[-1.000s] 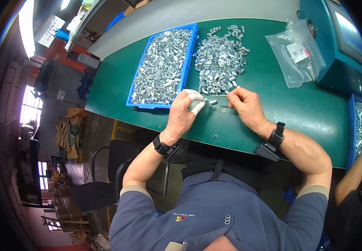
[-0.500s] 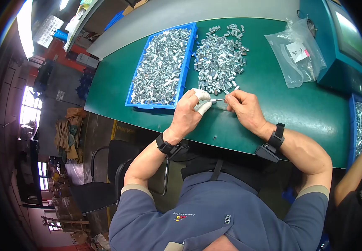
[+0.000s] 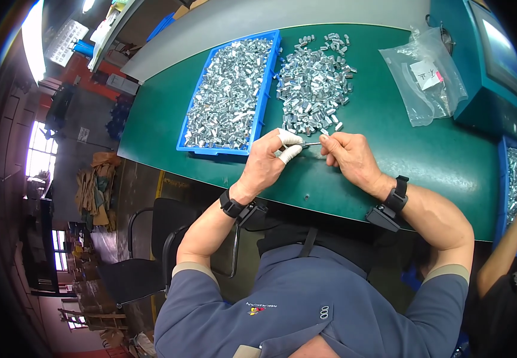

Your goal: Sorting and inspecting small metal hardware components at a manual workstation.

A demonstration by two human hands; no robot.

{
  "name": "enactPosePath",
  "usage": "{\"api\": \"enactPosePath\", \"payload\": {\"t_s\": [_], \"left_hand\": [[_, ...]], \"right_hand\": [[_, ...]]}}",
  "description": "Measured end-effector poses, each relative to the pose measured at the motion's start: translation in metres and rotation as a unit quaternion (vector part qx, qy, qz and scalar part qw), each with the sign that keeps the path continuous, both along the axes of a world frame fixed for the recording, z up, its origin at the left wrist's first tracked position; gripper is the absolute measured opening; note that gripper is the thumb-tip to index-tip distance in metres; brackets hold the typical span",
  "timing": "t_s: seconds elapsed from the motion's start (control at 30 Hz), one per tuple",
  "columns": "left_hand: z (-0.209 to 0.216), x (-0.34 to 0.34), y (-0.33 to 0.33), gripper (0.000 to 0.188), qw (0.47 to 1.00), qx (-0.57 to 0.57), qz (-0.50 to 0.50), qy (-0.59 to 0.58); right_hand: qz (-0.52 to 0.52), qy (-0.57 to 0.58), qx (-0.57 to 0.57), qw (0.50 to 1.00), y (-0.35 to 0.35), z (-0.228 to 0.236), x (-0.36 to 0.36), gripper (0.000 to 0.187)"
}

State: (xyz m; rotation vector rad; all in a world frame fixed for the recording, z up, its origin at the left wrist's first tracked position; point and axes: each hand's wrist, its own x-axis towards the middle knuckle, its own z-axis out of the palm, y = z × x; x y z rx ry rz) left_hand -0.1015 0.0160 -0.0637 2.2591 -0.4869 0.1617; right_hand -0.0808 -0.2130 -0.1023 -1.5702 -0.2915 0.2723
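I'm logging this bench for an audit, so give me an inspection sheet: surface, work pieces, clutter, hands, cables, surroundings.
Surface: green table, metal parts heaped on it.
Work pieces: blue tray full of similar parts, beside the heap.
Clutter: clear plastic bag.
Hands: left hand pinches a small piece in white-wrapped fingers; right hand holds a thin rod against it.
Cables: apparently a dark cord beside the teal machine.
Surroundings: black chair, another person's arm.

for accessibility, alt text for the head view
The right hand holds a thin rod to a small metal piece pinched by the left hand with white-wrapped fingers, over a green table. Beyond are loose metal pieces and a full blue tray.
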Motion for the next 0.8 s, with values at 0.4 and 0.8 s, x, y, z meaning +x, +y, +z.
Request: {"api": "enactPosePath", "payload": {"t_s": [0.4,0.8], "left_hand": [[-0.004,-0.002,-0.007,0.015,0.998,0.004,-0.049,-0.038],[-0.004,-0.004,-0.006,0.016,0.998,-0.003,-0.021,-0.064]], "right_hand": [[0.07,-0.016,-0.104,0.992,-0.004,0.006,0.0,0.056],[0.024,-0.096,-0.034,0.995,0.001,0.002,-0.006,0.03]]}}
